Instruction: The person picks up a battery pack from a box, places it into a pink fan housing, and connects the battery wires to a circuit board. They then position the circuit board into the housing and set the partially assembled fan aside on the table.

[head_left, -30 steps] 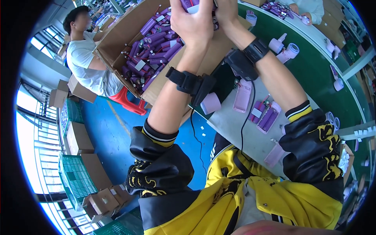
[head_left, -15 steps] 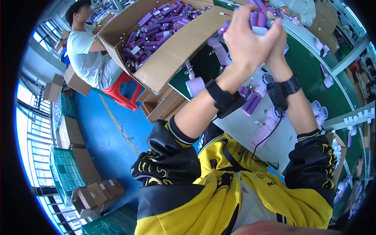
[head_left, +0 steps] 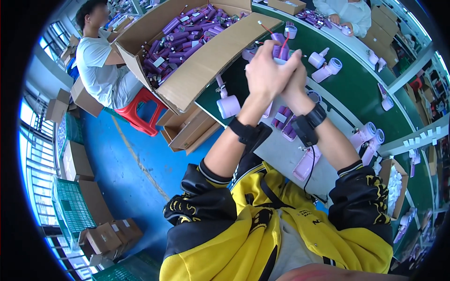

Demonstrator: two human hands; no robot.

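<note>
From the head camera, here's the left hand (head_left: 266, 74), curled around purple batteries (head_left: 278, 38), thumb up on the near side. Red wires poke out above the fingers, one ending in a small white plug. The right hand (head_left: 295, 86) is pressed up close behind it, fingers mostly hidden, so its own grip is impossible to call. Both hands are up over the green belt (head_left: 361, 93), just right of a big cardboard box (head_left: 215, 58), its near flap folded out, loaded with a heap of more batteries (head_left: 180, 49).

Below the hands, on the grey tabletop (head_left: 274, 159), sits a pink case with purple batteries inside, partly behind the right wrist, and nearer the body lies another pink case (head_left: 305, 163). A pink fan (head_left: 228, 106) stands left of the forearms by the belt's edge. Off to the left, a person in white (head_left: 96, 58) sits on a red stool (head_left: 143, 112); across the belt, a co-worker's hands (head_left: 346, 25) are busy among purple and pink parts.
</note>
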